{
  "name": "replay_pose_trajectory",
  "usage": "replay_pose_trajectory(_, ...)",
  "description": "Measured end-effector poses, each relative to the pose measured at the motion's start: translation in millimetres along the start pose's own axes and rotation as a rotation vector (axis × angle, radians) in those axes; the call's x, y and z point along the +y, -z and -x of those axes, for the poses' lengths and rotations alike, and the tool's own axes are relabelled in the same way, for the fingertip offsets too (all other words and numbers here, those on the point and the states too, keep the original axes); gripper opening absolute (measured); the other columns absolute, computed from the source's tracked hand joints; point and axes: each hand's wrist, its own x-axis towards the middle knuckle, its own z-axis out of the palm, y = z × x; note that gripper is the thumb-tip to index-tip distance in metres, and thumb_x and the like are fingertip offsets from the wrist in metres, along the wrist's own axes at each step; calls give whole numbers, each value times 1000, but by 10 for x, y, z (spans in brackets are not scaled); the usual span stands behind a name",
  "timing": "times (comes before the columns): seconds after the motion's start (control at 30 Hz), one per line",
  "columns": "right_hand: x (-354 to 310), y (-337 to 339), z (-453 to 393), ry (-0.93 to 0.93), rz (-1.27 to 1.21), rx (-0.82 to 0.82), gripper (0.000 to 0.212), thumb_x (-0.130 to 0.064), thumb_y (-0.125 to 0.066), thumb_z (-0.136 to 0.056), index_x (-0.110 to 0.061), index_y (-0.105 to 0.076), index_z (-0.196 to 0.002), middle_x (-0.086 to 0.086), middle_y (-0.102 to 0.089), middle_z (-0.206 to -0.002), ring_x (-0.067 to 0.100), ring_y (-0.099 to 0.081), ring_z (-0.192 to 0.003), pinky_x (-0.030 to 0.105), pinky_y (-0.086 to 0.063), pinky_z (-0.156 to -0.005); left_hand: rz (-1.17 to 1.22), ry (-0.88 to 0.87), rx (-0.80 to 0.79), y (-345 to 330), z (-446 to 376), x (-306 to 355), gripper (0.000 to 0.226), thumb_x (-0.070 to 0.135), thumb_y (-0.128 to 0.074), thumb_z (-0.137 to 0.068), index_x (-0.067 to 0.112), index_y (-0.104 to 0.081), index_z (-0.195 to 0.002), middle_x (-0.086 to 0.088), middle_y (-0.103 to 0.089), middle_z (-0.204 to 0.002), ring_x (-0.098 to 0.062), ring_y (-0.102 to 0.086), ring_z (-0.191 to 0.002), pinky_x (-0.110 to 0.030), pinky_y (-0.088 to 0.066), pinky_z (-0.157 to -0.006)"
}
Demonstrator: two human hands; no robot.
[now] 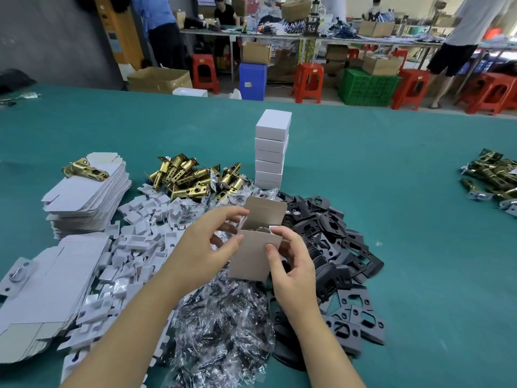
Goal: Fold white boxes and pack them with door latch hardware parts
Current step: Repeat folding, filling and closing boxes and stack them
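From the head view, both hands hold one open box [256, 254] just above the table [363, 163], lid flap up and tilted away. The left hand [204, 245] grips the box's left side, thumb on the front wall, fingers curled round behind. The right hand [291, 264] pinches the right edge, thumb pressed on the front wall, index finger touching the small white side flap [275, 228]. Inside the mouth, dark hardware shows; which part it is cannot be told.

Directly under the grip lies a heap of clear bags [221, 326]. Just right of it spreads a pile of black plates [341, 247]. Left of the hands sit white inserts [140, 233], and further left, flat box blanks [86, 197] in stacks, one brass latch [85, 169] lying on top. Beyond the hands, a mound of brass latches [190, 175] touches the bags. Behind the box stands a tower of closed boxes [271, 149], upright, slightly uneven. Far right, well apart, another latch heap [492, 175].
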Motion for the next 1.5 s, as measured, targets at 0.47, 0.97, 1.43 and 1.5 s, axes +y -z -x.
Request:
replay_pose_trajectory(0.47,-25,11,8,48,21,-22,30,-29,-62,-98,-42,-63,-125,-13,-66,-127,22,-63,-117,50,-56,-93,241,263,98,-61,-115,65,14,20,-72,-94,33,-74,-91,-7,-68,-84,-8,-55,-66,-19,-44,-60)
replay_pose_trajectory(0.97,-123,-7,12,-36,-84,43,35,-32,-64,-95,-61,-64,-114,-18,-74,-114,9,-69,-109,25,-57,-86,216,255,-143,10,-144,167,20,21,-63,-100,37,-74,-98,-17,-67,-86,-18,-52,-61,-34,-43,-58)
replay_pose_trajectory(1.43,-106,21,58,-52,-184,18,35,-45,-57,-94,-43,-60,-130,-7,-72,-124,20,-68,-117,42,-60,-87,-156,22,-111,-78,-86,115,34,28,-70,-93,34,-70,-126,23,-60,-113,1,-56,-100,-10,-45,-82)
replay_pose_trajectory(1.5,-105,14,45,-52,-145,36,33,-47,-57,-96,-45,-61,-128,-9,-74,-121,20,-69,-113,46,-61,-86,-205,-26,-109,-87,-72,116,36,30,-68,-92,29,-71,-128,17,-61,-115,-1,-55,-108,-18,-47,-90)
